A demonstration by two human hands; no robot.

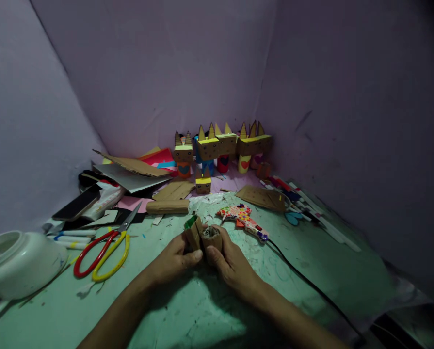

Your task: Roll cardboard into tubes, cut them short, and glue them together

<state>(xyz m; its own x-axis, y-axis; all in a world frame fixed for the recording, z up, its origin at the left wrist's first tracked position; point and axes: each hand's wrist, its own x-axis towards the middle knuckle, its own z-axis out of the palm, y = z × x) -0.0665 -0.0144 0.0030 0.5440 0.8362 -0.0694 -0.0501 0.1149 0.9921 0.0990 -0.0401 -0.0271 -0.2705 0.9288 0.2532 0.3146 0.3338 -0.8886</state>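
Above the table's middle, my left hand is closed around a small folded cardboard piece with green on its inner side. My right hand grips a short cardboard tube whose open top shows something greyish and crumpled inside. The two cardboard pieces are side by side, touching or nearly so. Just beyond my right hand lies a flower-patterned glue gun with a black cord. A small cardboard head with pointed ears stands farther back.
Red-and-yellow scissors and a white rounded vessel are on the left. Behind them lie stacked card sheets and a phone-like black slab. Several cardboard cat figures line the back. Markers lie at right; the cord crosses there.
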